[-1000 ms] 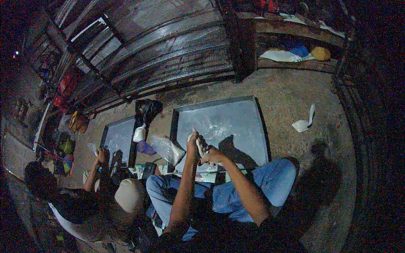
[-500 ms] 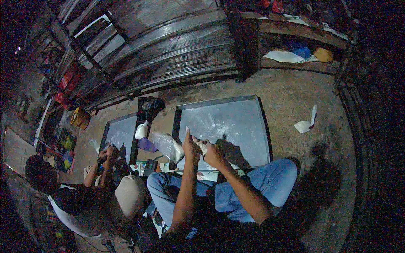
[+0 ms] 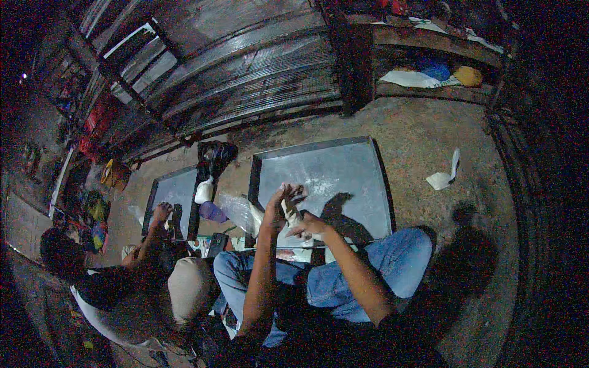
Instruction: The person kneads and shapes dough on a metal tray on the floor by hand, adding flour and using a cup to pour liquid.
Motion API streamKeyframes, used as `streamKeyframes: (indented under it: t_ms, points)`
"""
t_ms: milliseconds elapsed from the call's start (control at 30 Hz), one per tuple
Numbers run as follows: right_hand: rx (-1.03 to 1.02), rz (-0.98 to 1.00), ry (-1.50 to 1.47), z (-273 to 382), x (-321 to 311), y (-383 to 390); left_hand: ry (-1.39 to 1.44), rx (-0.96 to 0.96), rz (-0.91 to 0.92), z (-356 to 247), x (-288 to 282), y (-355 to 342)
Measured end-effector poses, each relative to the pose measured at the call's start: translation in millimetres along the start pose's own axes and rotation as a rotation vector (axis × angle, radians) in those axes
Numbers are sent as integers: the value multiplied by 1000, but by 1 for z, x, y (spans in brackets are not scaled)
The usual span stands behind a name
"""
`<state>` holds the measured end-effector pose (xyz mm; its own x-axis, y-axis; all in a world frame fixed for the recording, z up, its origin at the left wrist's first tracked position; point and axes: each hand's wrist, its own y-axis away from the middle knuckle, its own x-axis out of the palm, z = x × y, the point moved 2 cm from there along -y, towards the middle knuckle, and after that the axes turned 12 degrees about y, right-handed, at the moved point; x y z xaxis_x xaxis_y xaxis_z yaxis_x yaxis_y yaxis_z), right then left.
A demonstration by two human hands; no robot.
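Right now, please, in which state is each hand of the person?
Left hand: holding a pale piece, fingers loosely curled.
Right hand: also holding the pale piece, near its lower end.

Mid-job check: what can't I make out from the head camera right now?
- Pale lump: full shape and how firmly it is held; head view, partly covered by the left hand and right hand.
- Co-worker's hands: whatever they hold; head view, too small and dim.
- Black bag: contents; head view, hidden by dark plastic.
- Red item on the shelf: its top; head view, cut off by the upper edge.
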<state>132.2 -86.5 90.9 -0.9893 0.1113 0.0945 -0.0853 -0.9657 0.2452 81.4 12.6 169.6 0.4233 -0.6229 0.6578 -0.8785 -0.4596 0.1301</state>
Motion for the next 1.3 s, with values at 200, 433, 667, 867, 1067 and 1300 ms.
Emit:
streamKeyframes:
  t_ms: [200,433,667,867,1067,1300]
  points:
    - [-259,-866,752,-82,-29,-55,360,56,-82,-7,-7,-15]
    - [-40,-598,568,3,25,-18,379,263,-444,-3,-12,20]
    - [-156,-470,527,13,9,-4,62,135,-285,-17,-7,4]
    - [-175,-81,325,37,-2,14,48,-282,37,-9,-3,9]
    - [-379,-247,160,-32,-19,-22,-37,-67,160,-3,34,-5]
    - [-275,-943,896,-5,-1,-12,304,45,-142,-8,-2,-2]
